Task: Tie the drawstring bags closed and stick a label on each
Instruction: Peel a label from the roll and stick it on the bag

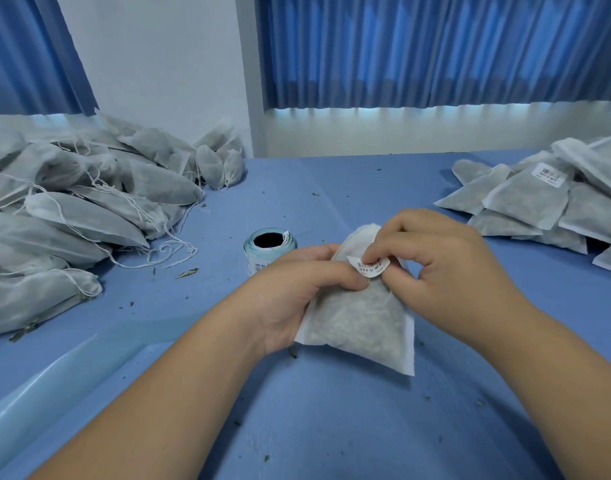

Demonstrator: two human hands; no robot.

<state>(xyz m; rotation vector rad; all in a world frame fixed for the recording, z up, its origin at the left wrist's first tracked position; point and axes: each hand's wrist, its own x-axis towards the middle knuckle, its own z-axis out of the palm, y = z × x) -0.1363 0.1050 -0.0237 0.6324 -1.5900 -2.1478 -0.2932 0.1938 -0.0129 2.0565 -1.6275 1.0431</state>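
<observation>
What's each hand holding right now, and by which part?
Left hand grips the drawstring bag by its left edge; right hand pinches the label at its right end.

**user1:** Anyone able to read the label? The print's too tiny, and the right hand covers its 3 o'clock end.

**user2:** Nope. The bag is mostly behind both hands up top, so whether it's tied can't be told. The left hand hides part of the label roll. The heap of bags at 9 o'clock and the stack of bags at 3 o'clock both run off the edges.
</observation>
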